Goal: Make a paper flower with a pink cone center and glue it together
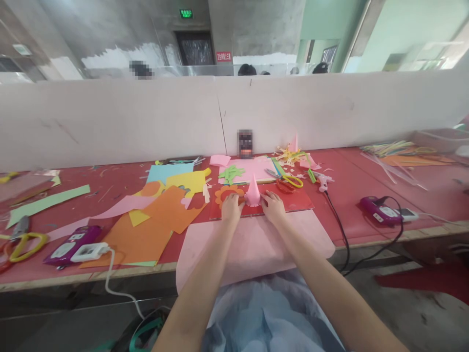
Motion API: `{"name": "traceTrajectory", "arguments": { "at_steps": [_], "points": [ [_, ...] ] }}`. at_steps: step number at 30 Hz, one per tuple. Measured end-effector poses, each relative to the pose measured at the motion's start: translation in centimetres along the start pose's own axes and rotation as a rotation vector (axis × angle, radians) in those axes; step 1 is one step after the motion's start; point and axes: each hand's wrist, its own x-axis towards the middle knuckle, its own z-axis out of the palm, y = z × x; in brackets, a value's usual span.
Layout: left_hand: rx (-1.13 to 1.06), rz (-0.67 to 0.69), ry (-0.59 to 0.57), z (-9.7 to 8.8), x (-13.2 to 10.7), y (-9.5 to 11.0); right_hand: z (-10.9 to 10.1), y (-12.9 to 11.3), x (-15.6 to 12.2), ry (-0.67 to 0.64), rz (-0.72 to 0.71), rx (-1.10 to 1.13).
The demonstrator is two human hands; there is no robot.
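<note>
Across the red table (pixel 350 181), work things are spread; at far right a bin (pixel 437 142) is seen, its contents unclear. Centrally, a red board (pixel 301 199) is laid. By the bent-fingered left hand (pixel 231 207) and right hand (pixel 273 206), a pink cone (pixel 253 191) is closely flanked; whether gripped cannot be told. On the board it is stood, long axis vertical, tip pointed upward.

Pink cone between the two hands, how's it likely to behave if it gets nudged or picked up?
The pink cone looks like rolled paper, so it's probably light for its size. Its curved wall may feel fairly stiff, yet could dent if squeezed. Standing point up on its wider end, it might tip if pushed near the top.
</note>
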Motion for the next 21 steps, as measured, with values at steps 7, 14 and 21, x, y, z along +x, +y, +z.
{"name": "traceTrajectory", "arguments": {
  "at_steps": [7, 14, 21],
  "points": [
    [-0.030, -0.057, -0.010, -0.3, -0.2, 0.4, 0.2, 0.2, 0.1, 0.008, 0.001, 0.016],
    [-0.890, -0.322, 0.168, -0.9, 0.5, -0.6, 0.0, 0.0, 0.1, 0.000, 0.014, 0.039],
    [-1.760, -0.420, 0.053, -1.9, 0.6, -1.8, -0.1, 0.1, 0.1, -0.010, 0.015, 0.064]
  ]
}}
